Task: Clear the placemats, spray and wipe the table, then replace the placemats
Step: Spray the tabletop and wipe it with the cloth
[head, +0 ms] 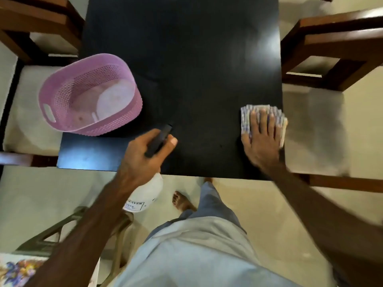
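My left hand grips the black trigger head of a white spray bottle over the near edge of the black table. The bottle's body hangs below the table edge. My right hand lies flat with fingers spread on a folded checked cloth at the table's near right corner. A flowery placemat shows at the bottom left corner, off the table.
A pink perforated basket with a white disc inside stands at the table's near left. Brown wooden chairs flank the table at left and right. A dark stool frame stands on the pale floor beside my legs.
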